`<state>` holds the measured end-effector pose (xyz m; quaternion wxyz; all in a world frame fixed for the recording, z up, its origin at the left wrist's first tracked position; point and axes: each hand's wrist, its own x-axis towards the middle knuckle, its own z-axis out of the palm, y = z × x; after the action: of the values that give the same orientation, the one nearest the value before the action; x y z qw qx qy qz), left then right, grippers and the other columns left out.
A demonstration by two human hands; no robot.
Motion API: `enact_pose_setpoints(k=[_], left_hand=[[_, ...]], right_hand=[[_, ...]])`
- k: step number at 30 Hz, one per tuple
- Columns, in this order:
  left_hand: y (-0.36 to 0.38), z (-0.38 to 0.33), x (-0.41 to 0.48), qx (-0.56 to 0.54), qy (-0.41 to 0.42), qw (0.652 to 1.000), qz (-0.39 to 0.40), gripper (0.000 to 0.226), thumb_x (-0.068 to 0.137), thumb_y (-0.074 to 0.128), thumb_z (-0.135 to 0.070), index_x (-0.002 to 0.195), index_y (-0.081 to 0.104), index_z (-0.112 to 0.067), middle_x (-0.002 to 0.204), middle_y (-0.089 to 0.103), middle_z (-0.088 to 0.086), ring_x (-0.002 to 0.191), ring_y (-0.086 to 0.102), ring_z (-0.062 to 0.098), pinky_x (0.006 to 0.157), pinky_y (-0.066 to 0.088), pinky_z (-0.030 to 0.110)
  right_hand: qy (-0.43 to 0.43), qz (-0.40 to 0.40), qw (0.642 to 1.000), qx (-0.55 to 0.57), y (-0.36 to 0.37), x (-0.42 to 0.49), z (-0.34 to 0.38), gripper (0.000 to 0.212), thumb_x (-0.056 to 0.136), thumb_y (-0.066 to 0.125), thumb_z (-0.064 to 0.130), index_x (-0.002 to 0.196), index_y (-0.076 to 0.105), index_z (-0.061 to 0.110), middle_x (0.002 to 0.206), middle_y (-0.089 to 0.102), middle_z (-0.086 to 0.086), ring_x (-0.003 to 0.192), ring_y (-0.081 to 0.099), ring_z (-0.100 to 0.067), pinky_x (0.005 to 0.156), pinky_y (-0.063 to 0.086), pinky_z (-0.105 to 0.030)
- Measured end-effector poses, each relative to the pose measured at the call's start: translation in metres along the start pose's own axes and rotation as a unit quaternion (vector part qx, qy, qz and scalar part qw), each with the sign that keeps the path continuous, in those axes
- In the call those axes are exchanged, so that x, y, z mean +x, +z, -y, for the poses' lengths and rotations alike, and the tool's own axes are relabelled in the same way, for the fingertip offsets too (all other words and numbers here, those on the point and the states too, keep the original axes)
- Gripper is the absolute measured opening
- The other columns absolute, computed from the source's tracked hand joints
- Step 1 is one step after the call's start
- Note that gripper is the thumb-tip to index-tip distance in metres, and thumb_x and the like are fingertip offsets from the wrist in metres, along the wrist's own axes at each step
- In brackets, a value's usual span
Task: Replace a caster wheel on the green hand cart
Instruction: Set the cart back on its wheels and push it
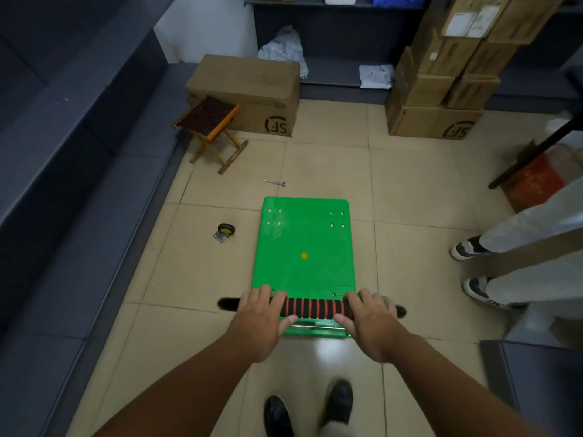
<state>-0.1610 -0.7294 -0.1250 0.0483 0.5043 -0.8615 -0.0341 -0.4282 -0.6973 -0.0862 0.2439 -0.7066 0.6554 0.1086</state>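
Both of your hands grasp the cart's handle (315,309), a bar padded in black and red foam rings that runs crosswise just ahead of you: your left hand (263,313) curls over it at eleven o'clock, your right hand (370,320) at one o'clock, fingers over the top and thumbs underneath, with the striped padding showing between them. Below your forearms, at six o'clock, your two black shoes (277,414) stand on the beige tile floor (410,263). From the handle, the green hand cart (304,279) stretches away toward twelve o'clock, deck up and flat, with a small yellow dot (304,255) near its middle and two clusters of four small pale spots near the far corners; you cannot tell from here whether these are bolts or holes. A loose caster wheel (224,232), black with a yellow hub and a metal plate, lies on the tiles at nine o'clock from the deck, apart from the cart. At three o'clock, another person's shoes (467,247) and pale trouser legs stand near the cart's right side. Just past the far edge of the deck, at twelve o'clock, a wrench (274,182) lies on the floor. Farther off at eleven o'clock stands a small wooden folding stool (211,127), with a large cardboard box (249,93) behind it. At one o'clock a stack of cardboard boxes (441,74) rises against dark shelving (347,36).
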Motion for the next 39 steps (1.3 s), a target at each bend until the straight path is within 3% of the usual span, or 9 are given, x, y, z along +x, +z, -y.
enact_pose_setpoints(k=[9, 13, 18, 24, 27, 31, 33, 36, 39], left_hand=[[-0.015, 0.027, 0.118, 0.038, -0.058, 0.998, 0.012, 0.054, 0.094, 0.04, -0.058, 0.107, 0.071, -0.016, 0.083, 0.059, 0.006, 0.074, 0.06, 0.029, 0.085, 0.057, 0.05], [-0.015, 0.031, 0.158, 0.002, -0.12, 0.99, 0.076, 0.052, 0.098, 0.054, -0.055, 0.13, 0.065, -0.016, 0.101, 0.063, 0.008, 0.096, 0.061, 0.031, 0.103, 0.05, 0.053], [-0.016, 0.041, 0.197, -0.012, -0.144, 0.986, 0.078, 0.054, 0.1, 0.058, -0.053, 0.14, 0.059, -0.017, 0.115, 0.061, 0.007, 0.113, 0.058, 0.031, 0.117, 0.035, 0.053], [-0.027, 0.043, 0.219, -0.014, -0.153, 0.98, 0.128, 0.055, 0.106, 0.044, -0.055, 0.149, 0.045, -0.022, 0.132, 0.054, 0.003, 0.125, 0.049, 0.024, 0.124, 0.023, 0.046], [-0.026, 0.043, 0.21, -0.021, -0.147, 0.981, 0.125, 0.052, 0.102, 0.056, -0.052, 0.141, 0.055, -0.018, 0.121, 0.06, 0.006, 0.115, 0.056, 0.027, 0.118, 0.034, 0.051], [-0.016, 0.037, 0.179, 0.011, -0.144, 0.986, 0.08, 0.05, 0.076, 0.089, -0.045, 0.111, 0.074, -0.012, 0.085, 0.064, 0.006, 0.078, 0.065, 0.029, 0.085, 0.059, 0.056], [-0.014, 0.03, 0.16, 0.032, -0.125, 0.991, 0.04, 0.043, 0.085, 0.077, -0.048, 0.108, 0.074, -0.012, 0.082, 0.062, 0.006, 0.075, 0.065, 0.03, 0.081, 0.061, 0.055], [-0.011, 0.019, 0.118, 0.047, -0.095, 0.994, -0.001, 0.055, 0.091, 0.041, -0.055, 0.107, 0.074, -0.013, 0.082, 0.063, 0.007, 0.076, 0.065, 0.03, 0.081, 0.061, 0.054], [-0.014, 0.011, 0.07, 0.048, -0.069, 0.996, 0.01, 0.057, 0.092, 0.039, -0.056, 0.104, 0.074, -0.013, 0.082, 0.062, 0.007, 0.075, 0.064, 0.03, 0.079, 0.061, 0.051]], right_hand=[[-0.019, -0.039, 0.999, -0.01, -0.063, 0.109, -0.028, 0.066, 0.095, 0.012, 0.07, 0.132, 0.042, 0.024, 0.121, 0.049, -0.003, 0.11, 0.048, -0.025, 0.111, 0.03, -0.046], [-0.03, -0.043, 0.998, -0.025, -0.089, 0.146, -0.037, 0.088, 0.079, -0.011, 0.071, 0.132, 0.04, 0.024, 0.12, 0.049, -0.003, 0.109, 0.047, -0.025, 0.112, 0.03, -0.047], [-0.004, -0.014, 0.999, -0.042, -0.112, 0.179, -0.04, 0.059, 0.101, 0.017, 0.062, 0.14, 0.035, 0.022, 0.128, 0.047, -0.006, 0.12, 0.045, -0.028, 0.119, 0.02, -0.053], [0.007, -0.001, 0.999, -0.037, -0.119, 0.193, -0.041, 0.054, 0.103, 0.02, 0.06, 0.141, 0.033, 0.023, 0.13, 0.045, -0.005, 0.122, 0.044, -0.027, 0.119, 0.018, -0.058], [0.011, 0.015, 0.999, -0.032, -0.117, 0.185, -0.037, 0.055, 0.103, 0.021, 0.059, 0.141, 0.032, 0.022, 0.13, 0.046, -0.006, 0.123, 0.043, -0.028, 0.118, 0.02, -0.058], [0.014, 0.018, 1.0, -0.019, -0.105, 0.162, -0.031, 0.058, 0.103, 0.021, 0.06, 0.144, 0.031, 0.022, 0.133, 0.046, -0.007, 0.126, 0.043, -0.028, 0.117, 0.022, -0.057], [0.013, 0.019, 1.0, -0.014, -0.095, 0.146, -0.029, 0.057, 0.103, 0.021, 0.061, 0.144, 0.031, 0.022, 0.133, 0.046, -0.006, 0.125, 0.043, -0.027, 0.116, 0.024, -0.056], [0.019, 0.013, 1.0, -0.005, -0.073, 0.109, -0.02, 0.056, 0.102, 0.02, 0.061, 0.141, 0.033, 0.023, 0.133, 0.047, -0.004, 0.124, 0.044, -0.026, 0.117, 0.023, -0.055], [0.027, 0.02, 0.999, -0.021, -0.05, 0.063, -0.007, 0.078, 0.091, -0.003, 0.068, 0.144, 0.03, 0.022, 0.135, 0.045, -0.005, 0.127, 0.042, -0.027, 0.118, 0.02, -0.057]])
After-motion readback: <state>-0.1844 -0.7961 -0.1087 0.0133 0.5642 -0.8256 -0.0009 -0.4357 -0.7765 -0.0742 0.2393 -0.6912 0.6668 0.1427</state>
